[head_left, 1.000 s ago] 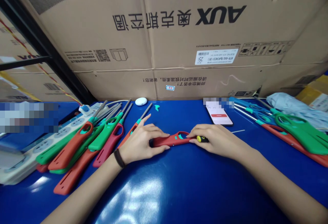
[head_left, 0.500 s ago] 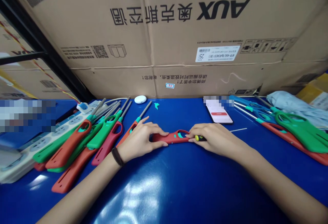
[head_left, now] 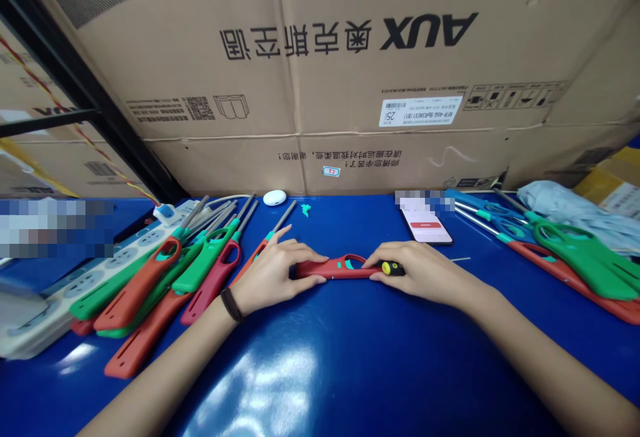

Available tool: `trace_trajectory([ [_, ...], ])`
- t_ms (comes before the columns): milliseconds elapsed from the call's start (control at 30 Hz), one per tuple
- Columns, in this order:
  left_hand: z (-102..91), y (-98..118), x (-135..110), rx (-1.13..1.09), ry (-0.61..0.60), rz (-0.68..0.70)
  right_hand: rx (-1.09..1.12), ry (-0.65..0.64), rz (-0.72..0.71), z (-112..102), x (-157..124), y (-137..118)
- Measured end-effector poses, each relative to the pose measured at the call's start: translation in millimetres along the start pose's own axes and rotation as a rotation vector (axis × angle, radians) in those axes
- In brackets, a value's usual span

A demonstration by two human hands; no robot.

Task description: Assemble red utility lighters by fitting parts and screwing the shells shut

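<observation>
A red lighter handle (head_left: 333, 268) with a teal trigger lies flat on the blue table (head_left: 325, 357), between my two hands. My left hand (head_left: 273, 272) pinches its left end, fingers curled over it, with a dark band on the wrist. My right hand (head_left: 420, 270) is closed on a small screwdriver with a yellow and black handle (head_left: 393, 268), held against the red handle's right end. The screwdriver's tip is hidden by my fingers.
A pile of red and green long-nosed lighters (head_left: 180, 270) lies left on a white power strip (head_left: 75, 284). More lighters (head_left: 565, 250) lie at the right. A phone (head_left: 425, 227), a white round puck (head_left: 275, 198) and a big cardboard box (head_left: 350, 70) stand behind.
Both hands and the red handle stay nearly in place; only the camera view shifted slightly. The screwdriver's yellow end shows a little more at my right hand.
</observation>
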State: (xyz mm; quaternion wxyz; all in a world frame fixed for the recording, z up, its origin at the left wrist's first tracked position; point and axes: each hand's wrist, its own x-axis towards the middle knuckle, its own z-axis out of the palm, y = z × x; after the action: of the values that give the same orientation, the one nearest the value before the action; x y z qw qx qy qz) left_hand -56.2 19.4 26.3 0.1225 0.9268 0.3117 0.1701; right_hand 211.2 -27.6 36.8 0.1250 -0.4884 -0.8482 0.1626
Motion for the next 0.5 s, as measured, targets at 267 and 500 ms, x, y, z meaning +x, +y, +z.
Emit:
trace_trajectory([
  [267,1.6,-0.8,-0.2,-0.002,0.03,0.017,-0.024,0.039,-0.019,-1.2,0.0,-1.8],
  [500,1.8,0.7,0.7,-0.012,0.015,0.001,-0.069,0.037,-0.013,-3.2,-1.8,-6.7],
])
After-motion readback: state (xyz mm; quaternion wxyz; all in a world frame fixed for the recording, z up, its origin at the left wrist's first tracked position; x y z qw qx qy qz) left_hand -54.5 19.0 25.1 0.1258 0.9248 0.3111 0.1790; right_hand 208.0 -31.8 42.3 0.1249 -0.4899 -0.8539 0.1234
